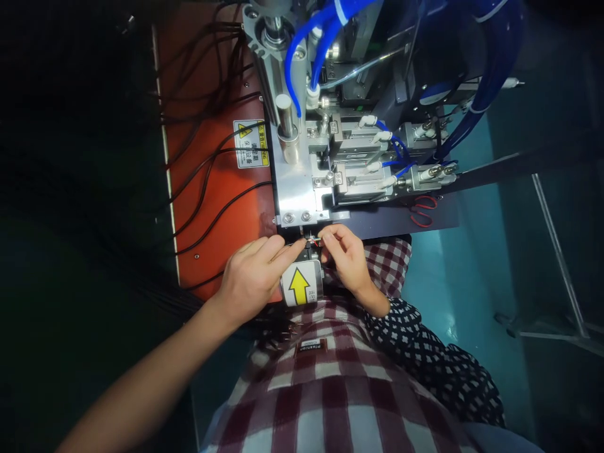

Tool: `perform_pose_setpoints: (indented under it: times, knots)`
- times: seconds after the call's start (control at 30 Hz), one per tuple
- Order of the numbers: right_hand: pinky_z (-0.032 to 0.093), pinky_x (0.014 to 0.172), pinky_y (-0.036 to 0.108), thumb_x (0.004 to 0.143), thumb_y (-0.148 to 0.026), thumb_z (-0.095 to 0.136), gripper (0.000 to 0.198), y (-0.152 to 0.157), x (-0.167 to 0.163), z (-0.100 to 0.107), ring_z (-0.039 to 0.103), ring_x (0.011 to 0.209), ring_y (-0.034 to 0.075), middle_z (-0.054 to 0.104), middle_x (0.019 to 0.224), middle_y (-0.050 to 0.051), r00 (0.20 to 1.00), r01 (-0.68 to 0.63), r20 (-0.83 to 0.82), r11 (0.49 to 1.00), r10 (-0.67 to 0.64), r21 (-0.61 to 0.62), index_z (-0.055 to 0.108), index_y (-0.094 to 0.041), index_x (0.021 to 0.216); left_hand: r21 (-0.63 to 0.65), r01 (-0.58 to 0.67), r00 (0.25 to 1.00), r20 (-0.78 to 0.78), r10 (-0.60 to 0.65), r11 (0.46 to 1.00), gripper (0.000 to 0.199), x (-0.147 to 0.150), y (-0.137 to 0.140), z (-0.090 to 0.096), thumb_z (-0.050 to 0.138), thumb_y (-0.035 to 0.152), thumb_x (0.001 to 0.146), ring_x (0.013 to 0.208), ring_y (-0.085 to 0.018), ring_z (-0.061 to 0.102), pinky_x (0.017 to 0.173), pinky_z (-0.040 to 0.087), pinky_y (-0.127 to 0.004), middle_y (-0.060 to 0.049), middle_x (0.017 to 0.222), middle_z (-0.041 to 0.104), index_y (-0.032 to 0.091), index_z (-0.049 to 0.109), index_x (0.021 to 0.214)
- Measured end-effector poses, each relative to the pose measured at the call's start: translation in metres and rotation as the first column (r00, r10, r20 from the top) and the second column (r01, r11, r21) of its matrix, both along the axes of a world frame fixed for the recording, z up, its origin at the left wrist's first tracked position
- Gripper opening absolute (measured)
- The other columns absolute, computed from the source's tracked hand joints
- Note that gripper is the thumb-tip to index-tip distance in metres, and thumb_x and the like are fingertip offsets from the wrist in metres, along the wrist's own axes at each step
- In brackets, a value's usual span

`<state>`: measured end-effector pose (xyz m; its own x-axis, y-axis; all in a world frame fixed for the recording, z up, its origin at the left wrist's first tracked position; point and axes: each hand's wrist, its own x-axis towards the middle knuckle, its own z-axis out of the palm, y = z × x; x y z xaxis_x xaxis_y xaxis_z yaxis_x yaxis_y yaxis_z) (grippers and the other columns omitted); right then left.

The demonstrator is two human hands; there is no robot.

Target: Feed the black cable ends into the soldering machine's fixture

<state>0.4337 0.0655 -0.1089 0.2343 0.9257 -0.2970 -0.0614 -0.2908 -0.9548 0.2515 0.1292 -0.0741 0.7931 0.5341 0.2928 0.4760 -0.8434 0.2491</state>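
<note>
My left hand (255, 274) is closed, its fingers curled and one fingertip reaching to a small fixture at the machine's front. Whatever lies inside its grip is hidden. My right hand (346, 255) pinches thin wires (316, 240), with bits of red and green showing between thumb and forefinger. Both sets of fingertips nearly meet at the fixture, just in front of the metal plate (297, 202). Below them sits a white label with a yellow arrow (299, 286). The wire ends are too small to make out.
Pneumatic cylinders (358, 184) with blue hoses (491, 75) stand beyond my hands. Black cables (212, 160) cross the orange machine cover (221, 207) on the left. Red-handled scissors (422, 211) lie on the dark ledge (377, 220) at right.
</note>
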Motion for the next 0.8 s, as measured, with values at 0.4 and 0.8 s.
perform_pose_setpoints:
  times: [0.4,0.8]
  knots:
    - [0.040,0.053,0.025,0.087,-0.036,0.060,0.019,0.0025,0.0073,0.0056,0.050,0.057,0.012,0.059,0.070,0.000,0.966,-0.031,0.257,0.999,0.024,0.024,0.062,-0.019,0.078,-0.012,0.009,1.000,-0.012,-0.009,1.000,0.030,-0.0023,-0.0003,-0.0021,0.046,0.016,0.094,0.066,-0.015,0.052,0.058,0.042,-0.026,-0.003,0.074,0.055,0.017,0.062,0.119]
    - [0.040,0.053,0.026,0.090,-0.032,0.056,0.014,0.0003,0.0034,0.0028,0.049,0.059,0.013,0.057,0.073,0.001,0.971,-0.049,0.239,0.997,0.032,0.066,0.059,-0.020,0.083,0.004,0.005,1.000,0.010,-0.005,1.000,0.028,-0.0003,-0.0003,0.0005,0.047,0.013,0.094,0.067,-0.015,0.054,0.059,0.044,-0.026,-0.003,0.074,0.057,0.014,0.064,0.117]
